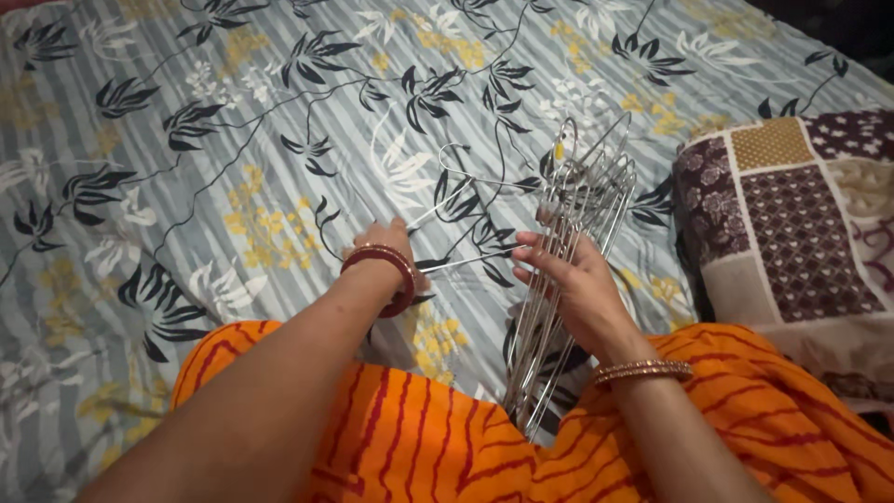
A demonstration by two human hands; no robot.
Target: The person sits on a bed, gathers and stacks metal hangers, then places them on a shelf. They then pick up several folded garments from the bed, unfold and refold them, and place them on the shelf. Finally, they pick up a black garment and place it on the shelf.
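My right hand (573, 284) grips a thick bundle of silver wire hangers (582, 200) that lies on the bed, hooks pointing away from me. My left hand (386, 240) holds one single wire hanger (461, 182) by its lower bar; this hanger lies flat on the sheet just left of the bundle. A red bangle (380, 265) sits on my left wrist and thin gold bangles (643, 371) on my right. My knees, in orange striped cloth (419, 438), fill the bottom of the view.
A grey striped bedsheet with black and yellow flowers (233, 140) covers the bed. A folded patchwork quilt (801, 224) in maroon, cream and gold lies at the right, close to the hanger bundle.
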